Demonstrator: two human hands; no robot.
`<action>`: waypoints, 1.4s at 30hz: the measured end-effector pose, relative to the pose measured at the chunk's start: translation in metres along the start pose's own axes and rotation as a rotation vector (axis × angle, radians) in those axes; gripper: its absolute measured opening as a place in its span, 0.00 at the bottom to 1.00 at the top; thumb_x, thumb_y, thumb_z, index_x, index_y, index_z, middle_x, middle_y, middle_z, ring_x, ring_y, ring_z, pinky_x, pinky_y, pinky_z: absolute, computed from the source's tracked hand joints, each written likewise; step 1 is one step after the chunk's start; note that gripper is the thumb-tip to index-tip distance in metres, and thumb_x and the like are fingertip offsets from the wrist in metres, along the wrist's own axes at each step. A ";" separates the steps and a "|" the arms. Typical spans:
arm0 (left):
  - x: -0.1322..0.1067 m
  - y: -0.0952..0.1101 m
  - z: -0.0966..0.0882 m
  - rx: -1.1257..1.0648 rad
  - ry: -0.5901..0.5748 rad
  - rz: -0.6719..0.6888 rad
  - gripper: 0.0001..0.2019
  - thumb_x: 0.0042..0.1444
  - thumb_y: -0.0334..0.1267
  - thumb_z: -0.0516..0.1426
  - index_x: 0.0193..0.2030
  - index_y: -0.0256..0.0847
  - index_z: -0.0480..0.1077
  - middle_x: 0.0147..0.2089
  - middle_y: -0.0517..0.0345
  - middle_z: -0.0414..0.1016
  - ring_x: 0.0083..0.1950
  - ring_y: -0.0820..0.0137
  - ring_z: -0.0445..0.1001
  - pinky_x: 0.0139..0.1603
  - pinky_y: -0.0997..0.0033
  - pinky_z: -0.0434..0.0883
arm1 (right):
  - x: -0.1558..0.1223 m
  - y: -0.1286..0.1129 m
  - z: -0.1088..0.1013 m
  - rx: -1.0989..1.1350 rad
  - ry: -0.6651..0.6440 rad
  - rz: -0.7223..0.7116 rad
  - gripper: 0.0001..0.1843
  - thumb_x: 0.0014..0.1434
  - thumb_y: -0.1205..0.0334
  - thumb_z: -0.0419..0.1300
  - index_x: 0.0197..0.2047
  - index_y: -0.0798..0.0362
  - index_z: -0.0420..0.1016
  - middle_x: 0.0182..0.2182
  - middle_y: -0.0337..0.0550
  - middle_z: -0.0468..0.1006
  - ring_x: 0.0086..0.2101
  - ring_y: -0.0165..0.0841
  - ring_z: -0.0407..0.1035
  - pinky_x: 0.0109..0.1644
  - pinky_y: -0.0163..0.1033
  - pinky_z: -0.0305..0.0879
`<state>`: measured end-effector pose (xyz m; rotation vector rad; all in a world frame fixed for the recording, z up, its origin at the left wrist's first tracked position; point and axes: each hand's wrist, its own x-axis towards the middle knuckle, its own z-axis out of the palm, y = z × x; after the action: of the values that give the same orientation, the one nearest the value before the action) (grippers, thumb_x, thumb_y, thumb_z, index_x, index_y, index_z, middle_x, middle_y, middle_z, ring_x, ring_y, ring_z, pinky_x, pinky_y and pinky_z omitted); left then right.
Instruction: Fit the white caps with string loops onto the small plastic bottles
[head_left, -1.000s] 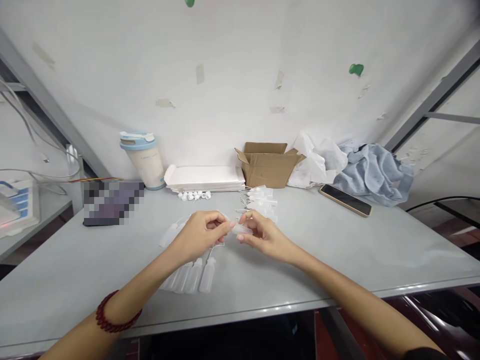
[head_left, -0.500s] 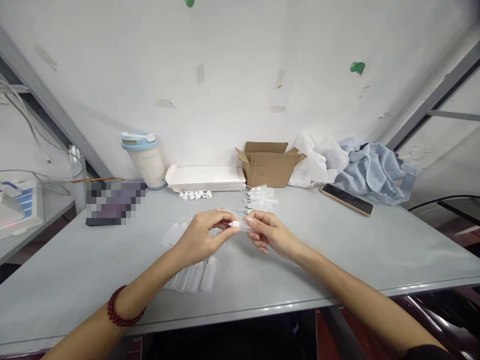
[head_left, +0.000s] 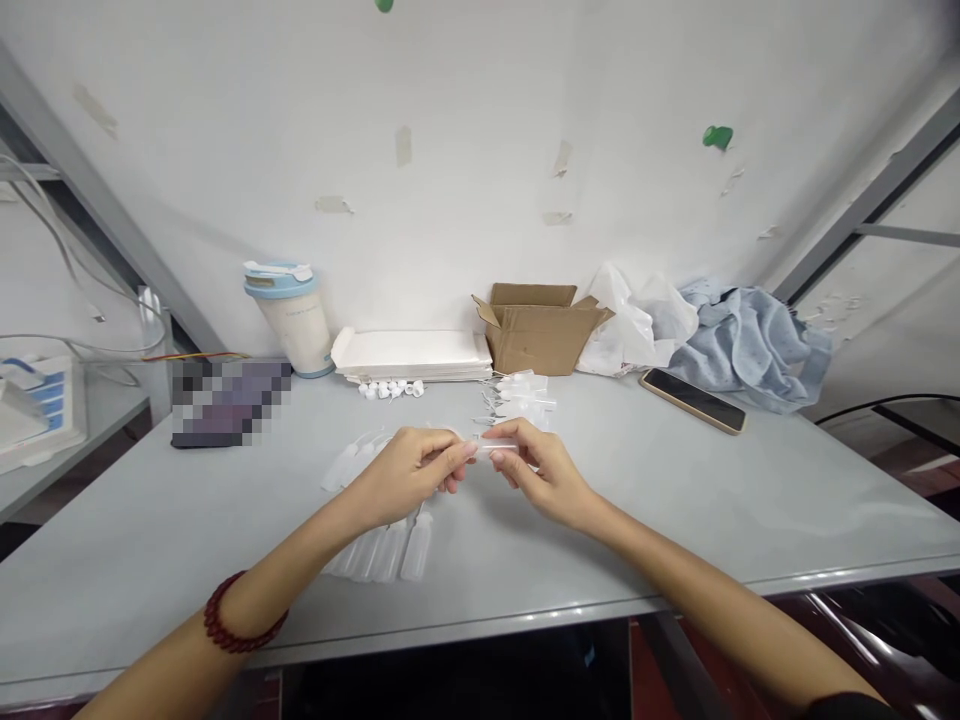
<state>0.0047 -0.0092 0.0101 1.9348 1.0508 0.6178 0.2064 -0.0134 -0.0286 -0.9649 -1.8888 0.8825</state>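
Between my two hands lies a small translucent squeeze bottle (head_left: pixel 496 447), roughly level above the table. My left hand (head_left: pixel 420 468) is closed on its left end, thumb and fingers hiding the white tip there. My right hand (head_left: pixel 551 472) pinches the bottle's body between thumb and fingertips. Below my left hand, several similar bottles (head_left: pixel 414 550) lie side by side. More bottles (head_left: pixel 346 465) show beyond the left wrist, partly covered. Behind my right hand is a bunch of small clear bottles (head_left: pixel 529 400) with thin tips pointing left.
Small white caps (head_left: pixel 391 389) are grouped before a stack of white flat boxes (head_left: pixel 412 350). An open cardboard box (head_left: pixel 536 340), a white plastic bag (head_left: pixel 637 320) and a blue cloth (head_left: pixel 750 345) line the wall. A phone (head_left: pixel 694 400) lies right; a cup (head_left: pixel 292 325) stands left.
My left fingers have closed over the white tip, which was visible before. The right hand's fingers have shifted on the bottle, with the thumb now lower along its side.
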 end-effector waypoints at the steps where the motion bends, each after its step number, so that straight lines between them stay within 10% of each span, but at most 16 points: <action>1: 0.000 0.000 0.001 0.029 0.017 0.027 0.20 0.64 0.47 0.48 0.25 0.37 0.68 0.27 0.58 0.72 0.29 0.72 0.72 0.32 0.74 0.68 | 0.000 -0.001 -0.001 0.010 -0.004 0.008 0.14 0.63 0.52 0.53 0.44 0.53 0.67 0.24 0.37 0.67 0.24 0.27 0.63 0.28 0.34 0.59; 13: 0.002 -0.023 0.019 0.554 0.372 0.761 0.07 0.63 0.27 0.51 0.35 0.35 0.68 0.32 0.51 0.74 0.34 0.68 0.72 0.31 0.72 0.67 | 0.009 -0.012 -0.006 0.498 -0.097 0.369 0.22 0.55 0.43 0.58 0.26 0.54 0.63 0.18 0.29 0.57 0.14 0.19 0.48 0.16 0.30 0.49; 20: 0.000 -0.013 0.013 0.329 0.252 0.501 0.10 0.63 0.33 0.53 0.30 0.36 0.69 0.28 0.59 0.73 0.27 0.74 0.68 0.31 0.75 0.65 | 0.005 -0.011 -0.004 0.284 -0.032 0.164 0.17 0.62 0.49 0.53 0.36 0.56 0.69 0.21 0.34 0.66 0.18 0.23 0.59 0.22 0.32 0.59; 27: -0.002 -0.001 0.007 0.145 0.062 0.182 0.18 0.64 0.39 0.49 0.24 0.37 0.67 0.25 0.60 0.73 0.28 0.75 0.70 0.30 0.77 0.64 | 0.001 -0.001 -0.001 -0.465 0.132 -0.491 0.10 0.66 0.64 0.49 0.46 0.56 0.69 0.32 0.47 0.73 0.31 0.31 0.68 0.33 0.35 0.66; 31: -0.003 -0.002 0.008 0.039 0.039 0.101 0.21 0.64 0.43 0.49 0.22 0.37 0.66 0.23 0.59 0.72 0.27 0.74 0.70 0.29 0.76 0.65 | 0.001 0.003 0.003 -0.616 0.122 -0.600 0.12 0.67 0.63 0.47 0.48 0.58 0.66 0.34 0.51 0.73 0.33 0.33 0.68 0.32 0.35 0.66; 42: 0.000 -0.010 0.020 0.236 0.257 0.566 0.18 0.64 0.31 0.50 0.21 0.37 0.64 0.21 0.61 0.67 0.25 0.75 0.65 0.29 0.76 0.63 | 0.000 -0.003 -0.001 -0.477 -0.011 -0.474 0.14 0.69 0.60 0.40 0.41 0.55 0.64 0.27 0.43 0.68 0.26 0.31 0.61 0.30 0.35 0.60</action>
<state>0.0148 -0.0150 -0.0086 2.4307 0.7399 1.1182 0.2059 -0.0149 -0.0255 -0.7205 -2.2567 0.1587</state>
